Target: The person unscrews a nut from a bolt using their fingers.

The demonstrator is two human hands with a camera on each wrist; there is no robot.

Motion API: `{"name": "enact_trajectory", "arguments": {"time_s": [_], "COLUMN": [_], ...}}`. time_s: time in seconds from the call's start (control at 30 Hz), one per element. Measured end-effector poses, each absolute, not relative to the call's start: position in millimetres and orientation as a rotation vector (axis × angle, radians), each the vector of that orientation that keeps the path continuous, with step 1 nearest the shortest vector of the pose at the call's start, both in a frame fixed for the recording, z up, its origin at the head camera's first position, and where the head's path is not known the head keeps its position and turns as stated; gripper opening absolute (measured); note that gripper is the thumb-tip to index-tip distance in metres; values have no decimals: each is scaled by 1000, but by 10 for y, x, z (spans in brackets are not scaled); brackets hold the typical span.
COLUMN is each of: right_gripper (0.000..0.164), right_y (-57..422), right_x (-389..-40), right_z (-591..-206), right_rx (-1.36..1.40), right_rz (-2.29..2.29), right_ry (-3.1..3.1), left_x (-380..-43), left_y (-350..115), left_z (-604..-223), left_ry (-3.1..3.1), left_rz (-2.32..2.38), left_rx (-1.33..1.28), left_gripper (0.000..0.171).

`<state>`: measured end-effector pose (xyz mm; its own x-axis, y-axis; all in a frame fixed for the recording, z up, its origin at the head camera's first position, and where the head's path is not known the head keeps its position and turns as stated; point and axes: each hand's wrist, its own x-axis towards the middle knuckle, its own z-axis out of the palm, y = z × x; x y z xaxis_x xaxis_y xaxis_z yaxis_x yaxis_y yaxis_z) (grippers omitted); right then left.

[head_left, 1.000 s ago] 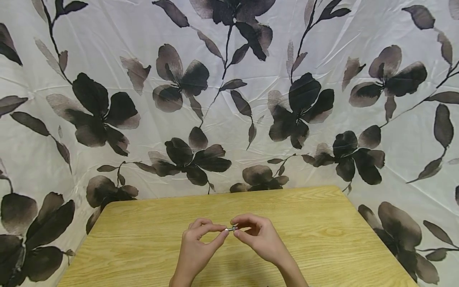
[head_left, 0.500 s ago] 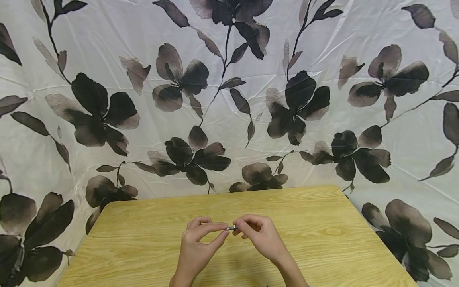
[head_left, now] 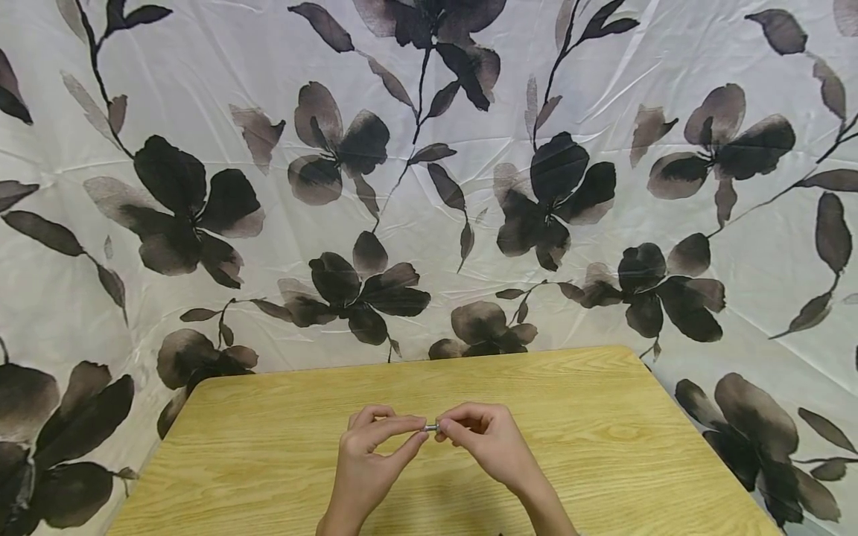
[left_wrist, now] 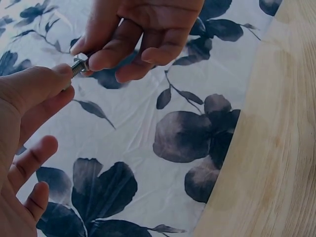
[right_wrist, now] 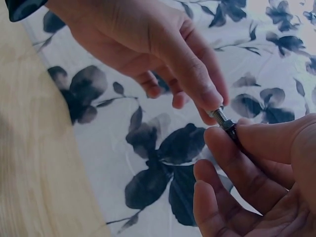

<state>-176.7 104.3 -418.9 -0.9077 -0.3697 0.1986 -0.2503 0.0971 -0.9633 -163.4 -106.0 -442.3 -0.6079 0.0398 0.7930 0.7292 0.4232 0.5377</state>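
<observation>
Between the two hands is a small silver bolt [head_left: 431, 427] with a threaded shank [right_wrist: 220, 116]. My left hand [head_left: 371, 455] pinches one end of it between thumb and index finger, covering most of that end. On the other end sits a hex nut [right_wrist: 228, 125], which my right hand [head_left: 488, 448] pinches with thumb and index finger. In the left wrist view the nut [left_wrist: 80, 61] shows around the threads at the right fingertips. The remaining fingers of both hands are loosely bent, away from the bolt. Both hands are held above the table.
A wood-grain table [head_left: 268, 417] with rounded far corners lies beneath the hands. Behind it hangs a white cloth [head_left: 429, 186] printed with dark flowers. A tiny dark thing [head_left: 500, 534] shows at the bottom edge, too small to identify.
One second ago the right fingers were spread apart around the nut end; now thumb and index finger close on the nut. The left hand keeps its pinch on the bolt almost unmoved.
</observation>
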Motion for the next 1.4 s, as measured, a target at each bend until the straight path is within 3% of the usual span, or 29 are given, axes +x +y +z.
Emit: {"name": "enact_trajectory", "arguments": {"time_s": [1.0,1.4], "right_gripper": [20,25], "right_y": [1037,1054], "right_x": [-1802,-1787], "right_z": [-4192,-4165], "right_rx": [-809,-627], "right_rz": [-2051,-1951], "right_ry": [2199,2291], "left_x": [-1630,-1627], "left_y": [-1056,-1055], "left_z": [-4401,-4401], "left_ry": [-2097,-1998], "left_rz": [-1286,-1265], "left_rx": [-477,-577], "left_gripper": [25,21]}}
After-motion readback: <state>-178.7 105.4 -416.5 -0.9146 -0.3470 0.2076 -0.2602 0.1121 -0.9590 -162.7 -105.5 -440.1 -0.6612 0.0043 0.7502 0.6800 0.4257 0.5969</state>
